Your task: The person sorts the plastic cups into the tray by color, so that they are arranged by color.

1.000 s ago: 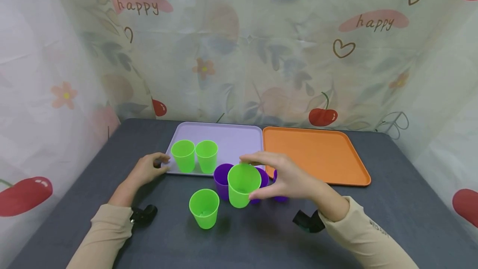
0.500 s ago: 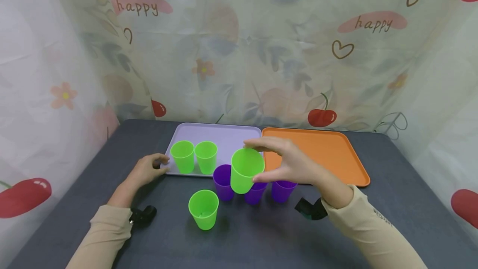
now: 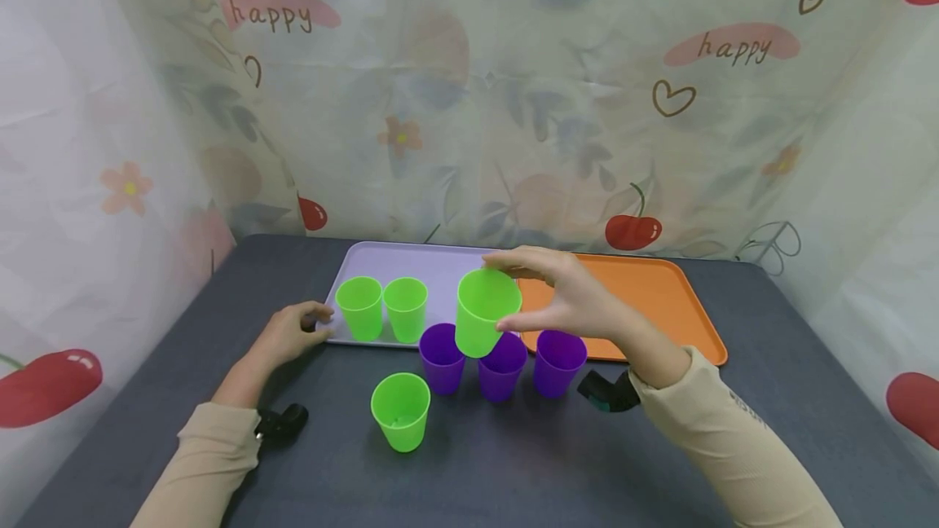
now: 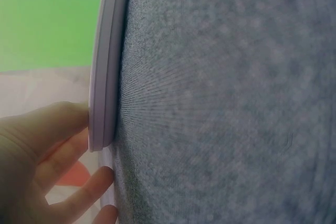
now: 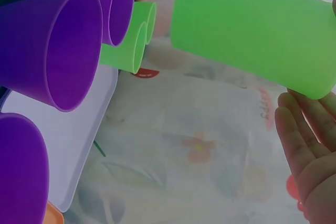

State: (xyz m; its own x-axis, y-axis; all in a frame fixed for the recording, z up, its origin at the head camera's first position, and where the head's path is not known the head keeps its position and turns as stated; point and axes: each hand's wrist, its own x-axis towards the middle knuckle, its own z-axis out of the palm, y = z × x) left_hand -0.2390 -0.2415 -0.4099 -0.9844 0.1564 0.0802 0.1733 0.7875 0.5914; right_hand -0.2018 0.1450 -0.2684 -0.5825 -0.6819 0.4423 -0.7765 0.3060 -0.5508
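My right hand point(image 3: 561, 292) pinches a green cup point(image 3: 478, 324) between thumb and fingers, mouth up and slightly tilted. It is raised, overlapping the lilac tray's right part in the head view. Its side point(image 5: 247, 30) fills the upper right wrist view. My left hand point(image 3: 289, 332) holds the near left corner of the lilac tray point(image 3: 455, 255), thumb point(image 4: 68, 116) at the rim and other fingers along the side. Two green cups point(image 3: 359, 308) stand side by side on that tray's left part. Another green cup point(image 3: 401, 414) stands on the table in front.
Three purple cups point(image 3: 502, 369) stand in a row along the trays' near edges, below the held cup. An orange tray point(image 3: 631, 308) adjoins the lilac one on the right. The dark table point(image 3: 513, 463) ends at a patterned curtain point(image 3: 543, 104) behind.
My right hand has lifted the green cup up and away, over the purple cups toward the lilac tray, uncovering the purple cups. The left hand stays at the tray corner.
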